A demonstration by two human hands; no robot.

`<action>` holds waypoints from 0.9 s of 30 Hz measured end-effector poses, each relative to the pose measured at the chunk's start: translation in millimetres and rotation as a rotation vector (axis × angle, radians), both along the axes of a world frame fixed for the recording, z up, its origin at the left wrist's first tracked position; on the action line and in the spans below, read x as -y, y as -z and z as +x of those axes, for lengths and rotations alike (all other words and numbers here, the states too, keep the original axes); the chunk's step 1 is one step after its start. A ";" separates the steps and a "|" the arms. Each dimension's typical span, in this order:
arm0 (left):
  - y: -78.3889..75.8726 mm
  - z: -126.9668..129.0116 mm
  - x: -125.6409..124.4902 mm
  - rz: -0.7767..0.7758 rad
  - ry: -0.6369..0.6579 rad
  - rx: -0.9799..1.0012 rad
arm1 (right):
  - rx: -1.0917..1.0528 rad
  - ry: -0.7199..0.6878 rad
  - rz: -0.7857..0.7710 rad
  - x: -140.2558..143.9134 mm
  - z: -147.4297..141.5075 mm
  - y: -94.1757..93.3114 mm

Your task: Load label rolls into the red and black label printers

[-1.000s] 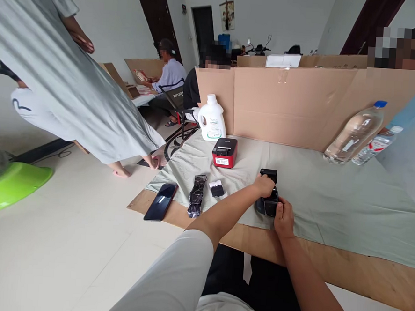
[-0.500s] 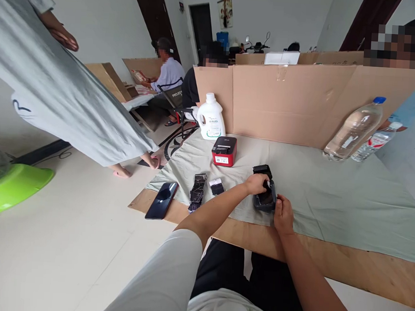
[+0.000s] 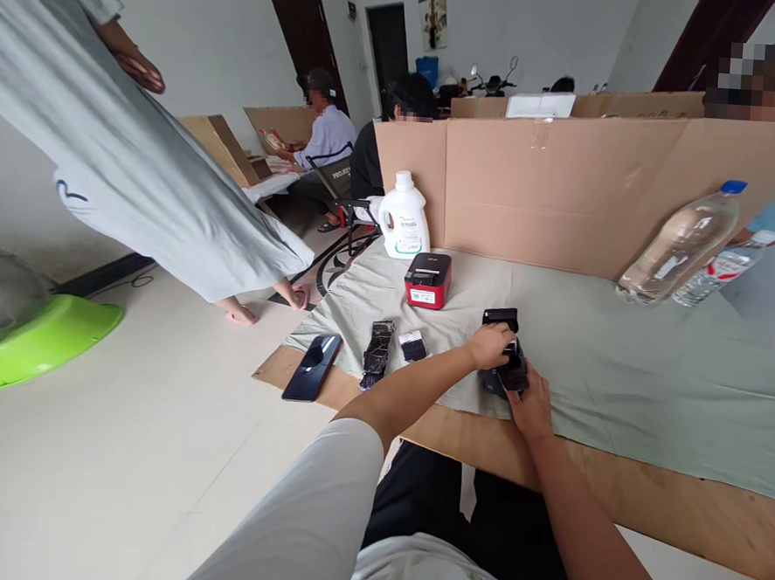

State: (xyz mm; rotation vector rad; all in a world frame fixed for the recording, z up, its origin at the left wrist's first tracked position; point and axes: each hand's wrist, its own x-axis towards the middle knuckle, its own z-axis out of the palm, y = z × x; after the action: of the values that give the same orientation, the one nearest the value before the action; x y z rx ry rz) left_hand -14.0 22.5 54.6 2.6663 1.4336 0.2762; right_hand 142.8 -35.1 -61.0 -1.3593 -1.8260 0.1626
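Note:
A small black printer (image 3: pixel 507 359) with its lid tipped up sits on the grey-green cloth (image 3: pixel 619 365) near the table's front edge. My left hand (image 3: pixel 489 344) rests on its top, fingers curled into the open part. My right hand (image 3: pixel 533 404) grips its near side from below. What is inside the printer is hidden by my fingers. A red and black printer (image 3: pixel 427 282) stands a little farther back to the left.
A black phone (image 3: pixel 313 367), a black roll of strip (image 3: pixel 377 354) and a small black and white piece (image 3: pixel 414 346) lie left of my hands. A white jug (image 3: pixel 403 217) and two plastic bottles (image 3: pixel 676 245) stand by the cardboard wall (image 3: pixel 564 187). A person in grey (image 3: pixel 126 160) stands at left.
My left hand shifted on top of the black printer and my right hand moved closer under it; the printer turned slightly. The view drifted a little to the right.

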 end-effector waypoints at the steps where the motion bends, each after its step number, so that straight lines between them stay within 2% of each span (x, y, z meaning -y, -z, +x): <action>1: -0.7 -1.7 1.2 0.020 0.011 -0.009 | 0.005 -0.004 0.000 -0.5 0.2 1.0; 3: -2.1 -4.2 0.6 -0.002 0.040 -0.039 | 0.013 0.006 -0.008 -0.4 -0.4 0.5; 6: -4.1 -4.1 -5.3 -0.162 0.049 -0.030 | 0.012 0.043 -0.025 1.7 -2.5 -4.7; 9: -8.3 0.0 -9.5 -0.293 0.013 0.071 | 0.020 0.056 -0.011 3.8 -2.0 -9.1; 12: -20.9 -4.3 -7.6 -0.383 0.006 0.209 | 0.050 0.033 0.005 5.1 1.5 -10.6; 14: -34.8 -21.9 -3.3 -0.473 0.059 0.319 | 0.072 0.036 -0.013 5.6 2.8 -11.3; 16: -49.7 -53.7 3.6 -0.592 0.118 0.367 | 0.081 0.080 -0.037 5.7 1.8 -12.2; 17: -56.1 -73.6 8.4 -0.656 0.115 0.342 | 0.080 0.107 -0.045 5.5 0.6 -12.6; 19: -63.5 -115.2 21.3 -0.738 0.024 0.228 | 0.071 0.152 -0.045 4.9 -2.1 -12.8; 21: -61.6 -150.7 37.9 -0.777 -0.089 0.108 | 0.063 0.165 -0.032 4.0 -4.0 -12.0; 23: -51.1 -173.6 55.9 -0.749 -0.149 0.013 | 0.059 0.167 -0.015 3.4 -4.5 -10.6; 27: -25.3 -185.4 83.4 -0.505 -0.210 -0.185 | 0.065 0.153 0.024 3.7 -3.4 -8.9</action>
State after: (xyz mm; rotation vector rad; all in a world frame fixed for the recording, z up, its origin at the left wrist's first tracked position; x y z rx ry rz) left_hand -199.3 -60.9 80.0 2.1814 1.5795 -0.2918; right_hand 139.4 -38.8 -52.1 -1.4963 -1.7632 0.0163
